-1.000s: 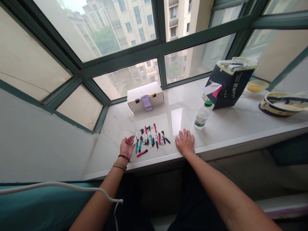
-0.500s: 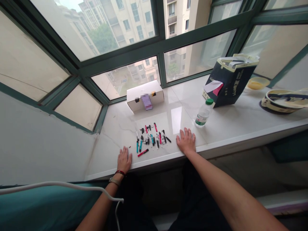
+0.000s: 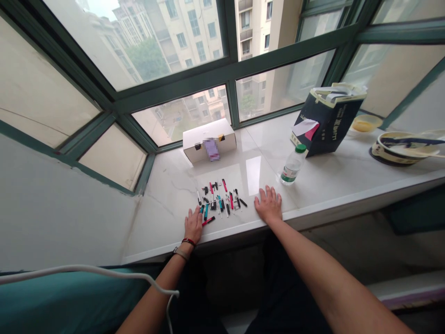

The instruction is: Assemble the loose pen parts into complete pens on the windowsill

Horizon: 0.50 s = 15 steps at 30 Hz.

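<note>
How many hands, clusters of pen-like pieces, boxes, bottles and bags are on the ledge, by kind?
Left hand, right hand: 2
Cluster of pen-like pieces: 1 (pieces too small to count)
Box: 1
Bottle: 1
Bag: 1
Total: 6

Holds left hand (image 3: 193,225) with its back turned upward, fingers stretched forward and lying rather close together. Has left forearm (image 3: 149,306) entering from the lower edge of the view, slanting up toward the right, almost in one line with the hand. Rests right hand (image 3: 269,208) palm down, fingers parted from each other and lightly bent, pointing forward. Reaches with bare right forearm (image 3: 314,271) from the lower right, slanting up toward the left.
</note>
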{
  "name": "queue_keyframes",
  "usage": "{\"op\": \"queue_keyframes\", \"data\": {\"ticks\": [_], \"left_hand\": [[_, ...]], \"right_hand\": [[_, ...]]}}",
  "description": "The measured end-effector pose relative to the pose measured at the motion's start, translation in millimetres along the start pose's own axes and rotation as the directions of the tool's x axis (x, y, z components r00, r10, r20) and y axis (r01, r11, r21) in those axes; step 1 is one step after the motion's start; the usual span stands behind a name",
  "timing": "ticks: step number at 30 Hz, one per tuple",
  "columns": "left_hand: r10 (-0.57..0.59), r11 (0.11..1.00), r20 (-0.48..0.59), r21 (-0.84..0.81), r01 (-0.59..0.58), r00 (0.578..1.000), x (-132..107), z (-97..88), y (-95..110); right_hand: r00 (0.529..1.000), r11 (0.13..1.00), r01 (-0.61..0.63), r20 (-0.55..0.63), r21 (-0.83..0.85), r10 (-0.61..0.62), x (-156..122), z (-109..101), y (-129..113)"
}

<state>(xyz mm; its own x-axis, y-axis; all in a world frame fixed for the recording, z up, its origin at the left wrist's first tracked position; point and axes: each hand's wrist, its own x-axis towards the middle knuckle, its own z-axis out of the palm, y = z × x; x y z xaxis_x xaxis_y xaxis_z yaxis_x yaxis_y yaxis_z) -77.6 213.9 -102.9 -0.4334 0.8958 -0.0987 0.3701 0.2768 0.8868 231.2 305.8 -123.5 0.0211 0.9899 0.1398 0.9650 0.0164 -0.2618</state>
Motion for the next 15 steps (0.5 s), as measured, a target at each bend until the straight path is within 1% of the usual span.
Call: {"op": "queue_keyframes", "data": {"ticks": [2, 5, 7, 8, 10, 12, 13, 14, 15], "left_hand": [[0.009, 1.0, -0.004, 0.029, -0.009, 1.0, 3.2, 3.3, -1.2], [0.015, 0.997, -0.016, 0.075, -0.014, 1.0, 5.9, 2.7, -0.3], [0.0, 0.998, -0.036, 0.066, 0.003, 0.999, 4.6, 1.0, 6.7], [-0.009, 0.999, -0.049, 0.035, 0.011, 0.999, 2.5, 0.9, 13.7], [-0.003, 0.996, -0.061, -0.089, -0.003, 0.998, -6.5, 4.1, 37.5], [0.013, 0.965, -0.016, -0.26, -0.017, 1.0, -24.5, 12.0, 75.5], [0.004, 0.938, 0.056, -0.347, 0.015, 0.998, -38.0, 16.6, 98.8], [0.002, 0.901, 0.166, -0.429, 0.07, 0.986, -54.7, 20.6, 123.6], [0.002, 0.85, 0.306, -0.502, 0.16, 0.952, -74.6, 22.9, 148.2]], "right_hand": [[1.0, 1.0, -0.003, -0.001, -0.004, 0.003, 0.0, 0.8, 0.1], [1.0, 1.0, -0.013, 0.011, -0.009, 0.013, 0.0, 1.3, -0.1], [1.0, 1.0, -0.013, 0.017, -0.009, 0.013, 0.1, 0.9, -0.2], [1.0, 1.0, -0.011, 0.02, -0.007, 0.011, 0.1, 0.6, -0.2], [1.0, 1.0, -0.008, 0.027, -0.005, 0.008, 0.1, 0.1, -0.2], [1.0, 1.0, -0.004, 0.031, -0.007, 0.004, 0.3, 0.2, -0.1], [1.0, 1.0, -0.002, 0.029, -0.01, 0.002, 0.4, 0.4, 0.0], [1.0, 1.0, 0.0, 0.024, -0.016, 0.0, 0.5, 0.8, 0.0], [1.0, 1.0, 0.002, 0.017, -0.023, -0.002, 0.6, 1.1, 0.2]]}}
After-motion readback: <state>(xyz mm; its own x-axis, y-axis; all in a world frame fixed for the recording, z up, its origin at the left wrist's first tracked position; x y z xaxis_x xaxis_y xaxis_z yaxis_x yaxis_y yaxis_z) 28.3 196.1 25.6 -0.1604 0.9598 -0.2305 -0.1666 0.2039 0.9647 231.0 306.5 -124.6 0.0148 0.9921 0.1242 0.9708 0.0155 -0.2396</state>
